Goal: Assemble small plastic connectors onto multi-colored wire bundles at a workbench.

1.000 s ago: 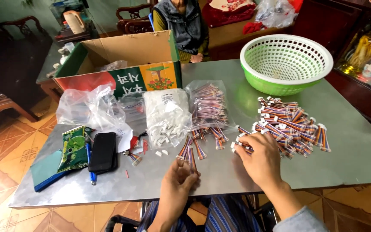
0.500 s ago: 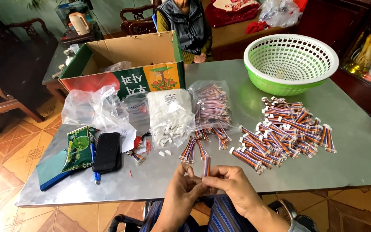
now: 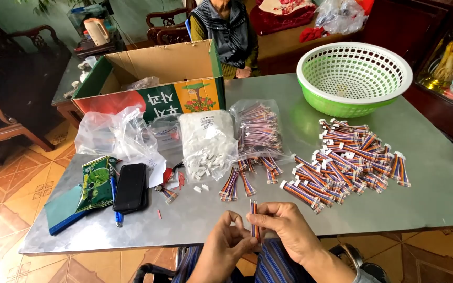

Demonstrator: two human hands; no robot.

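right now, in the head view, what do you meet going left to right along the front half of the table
green packet → black phone → bag of small white parts → bag of striped cable pieces → loose pile of striped cable pieces

hands (image 3: 260, 236) pinch ribbon cable (image 3: 254, 220) | connector probably unfitted

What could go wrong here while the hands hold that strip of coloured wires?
The wire strip is pinched by the right hand and the left hand at the table edge, so it might drop to the floor. Small white connectors lie loose beside their bag and may scatter.
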